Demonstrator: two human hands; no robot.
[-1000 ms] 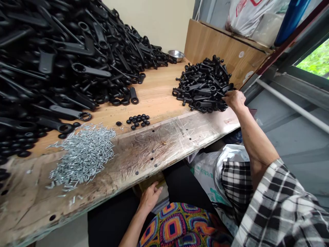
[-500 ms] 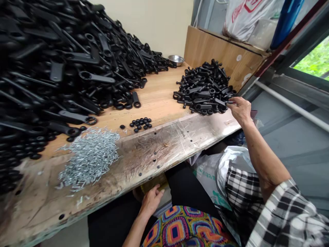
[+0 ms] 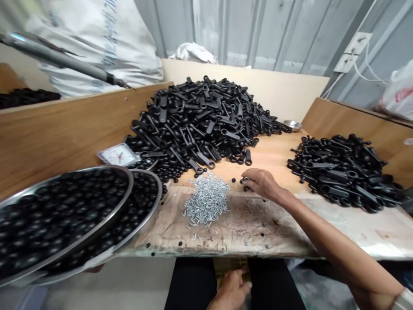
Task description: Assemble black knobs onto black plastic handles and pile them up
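Note:
My right hand (image 3: pixel 262 183) reaches across the wooden table (image 3: pixel 258 234), fingers bent down on a small cluster of black round caps (image 3: pixel 244 180). Whether it grips any of them is hidden by the fingers. Just left of the hand lies a heap of small silver screws (image 3: pixel 208 200). A big pile of black plastic levers (image 3: pixel 206 120) rises behind, and a smaller pile of levers (image 3: pixel 345 172) lies to the right. My left hand (image 3: pixel 230 287) rests low below the table edge, holding nothing.
Two round metal trays (image 3: pixel 130 183) full of black caps overlap at the left, sticking out past the table edge. A small dial scale (image 3: pixel 118 155) sits behind them. A steel bowl (image 3: pixel 293 125) stands at the back. Wooden boards wall the table; a white sack (image 3: pixel 106 43) lies behind.
My right hand left the right-hand pile of levers and moved left to the small caps beside the screws. The view swung left, bringing the metal trays into sight.

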